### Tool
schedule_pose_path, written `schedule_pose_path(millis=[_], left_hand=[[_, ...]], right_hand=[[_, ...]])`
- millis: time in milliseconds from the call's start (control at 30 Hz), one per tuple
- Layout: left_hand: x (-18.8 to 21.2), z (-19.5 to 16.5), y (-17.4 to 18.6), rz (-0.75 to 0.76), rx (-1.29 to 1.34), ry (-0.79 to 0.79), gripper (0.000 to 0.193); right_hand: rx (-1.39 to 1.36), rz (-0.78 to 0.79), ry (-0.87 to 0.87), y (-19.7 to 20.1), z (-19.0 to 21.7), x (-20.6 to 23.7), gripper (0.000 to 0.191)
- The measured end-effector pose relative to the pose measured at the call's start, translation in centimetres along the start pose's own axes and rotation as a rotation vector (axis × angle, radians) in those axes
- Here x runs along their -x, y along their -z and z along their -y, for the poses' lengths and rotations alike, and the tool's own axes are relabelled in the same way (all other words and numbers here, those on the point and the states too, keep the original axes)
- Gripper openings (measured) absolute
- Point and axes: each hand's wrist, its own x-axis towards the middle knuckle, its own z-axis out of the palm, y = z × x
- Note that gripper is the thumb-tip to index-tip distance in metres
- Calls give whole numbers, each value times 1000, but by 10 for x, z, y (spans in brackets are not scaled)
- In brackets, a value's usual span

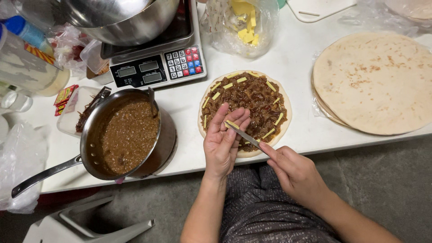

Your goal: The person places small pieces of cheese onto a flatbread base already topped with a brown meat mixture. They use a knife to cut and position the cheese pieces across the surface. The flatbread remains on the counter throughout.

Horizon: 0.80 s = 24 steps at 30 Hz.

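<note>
Your right hand (294, 173) grips a thin, shiny metal knife (244, 134); near left, the steel saucepan (128, 135) gleams; far right, the flatbread stack (375, 81) looks matt and floury.

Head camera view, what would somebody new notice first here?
Probably the open flatbread at the table's front edge, spread with dark brown filling and pale yellow cheese strips, with the left hand over it and the right hand holding a knife against a strip. Next, the saucepan of brown sauce to its left, and the stack of plain flatbreads on the right.
</note>
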Motion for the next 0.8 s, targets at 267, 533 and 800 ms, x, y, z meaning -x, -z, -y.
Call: schedule_pose_path(millis=[267, 533, 800], left_hand=[[-1, 1, 4, 50, -1, -8, 53], [-4, -3, -4, -66, -4, 64, 53], [2, -15, 10, -218, -5, 292, 37]], right_hand=[[4, -30, 23, -4, -6, -2, 51], [257, -92, 89, -8, -17, -5, 52], [-714, 269, -417, -16, -54, 12, 48]])
